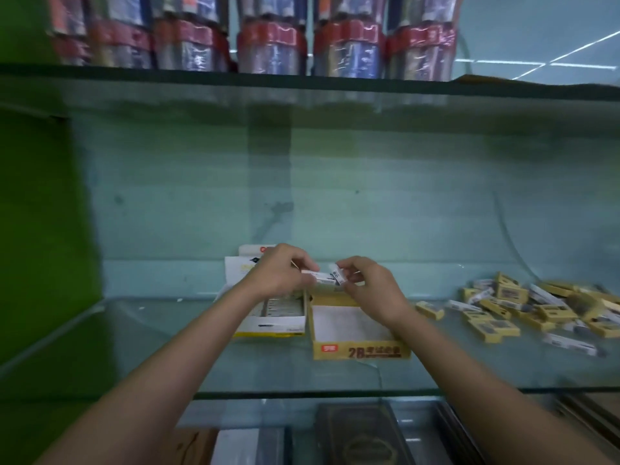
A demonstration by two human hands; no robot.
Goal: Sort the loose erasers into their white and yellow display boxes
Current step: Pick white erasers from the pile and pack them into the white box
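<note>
My left hand (280, 275) and my right hand (370, 286) meet above the two display boxes, and together they pinch a white eraser (327, 277) by its ends. Below my left hand stands the white display box (271, 325), with a row of white erasers inside and its lid flap upright behind. The yellow display box (360, 351), marked 2B, sits to its right and shows a bare white floor. A pile of loose yellow and white erasers (533, 308) lies on the glass shelf at the right.
The glass shelf (134, 350) has a front edge near my forearms and a green wall at the left. Wrapped bundles (271, 45) stand on the shelf above. Dark and white boxes (362, 434) lie on the shelf below.
</note>
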